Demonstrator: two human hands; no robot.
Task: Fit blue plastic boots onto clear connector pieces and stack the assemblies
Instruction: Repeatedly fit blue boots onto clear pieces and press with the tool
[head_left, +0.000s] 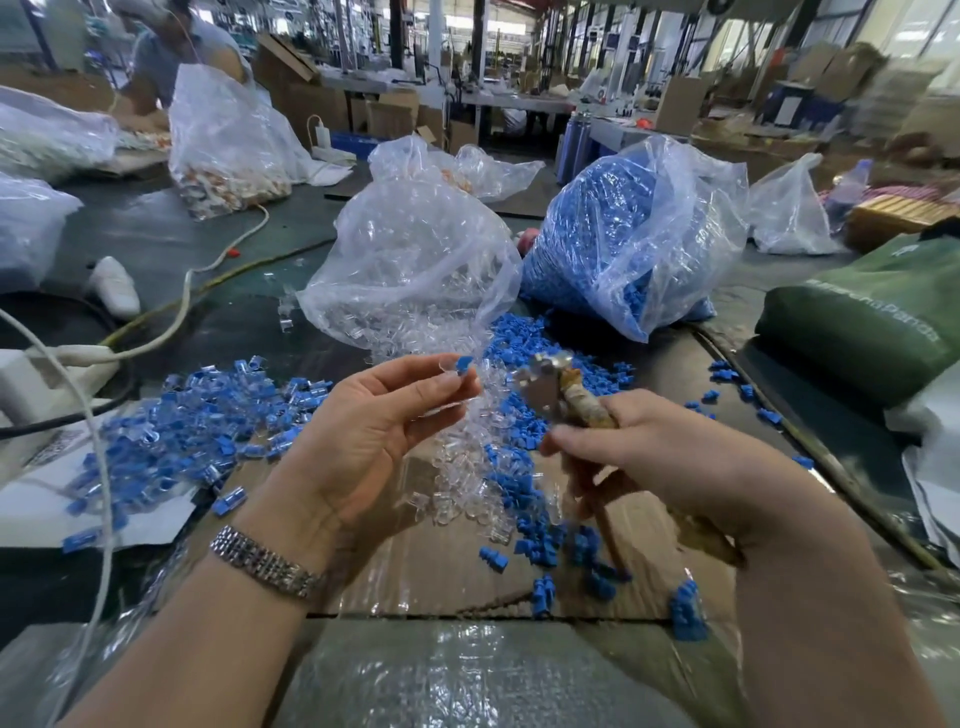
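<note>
Blue boot pinched at left hand fingertips, palm up — just left of pliers gripped in right hand, above tabletop.

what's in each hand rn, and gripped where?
Left hand pinches a blue boot with a clear connector piece at its fingertips. Right hand grips a metal-headed tool by its wrapped handles, below the head.

Blue boot on clear connector (pinched aloft); finished assemblies heaped left.
</note>
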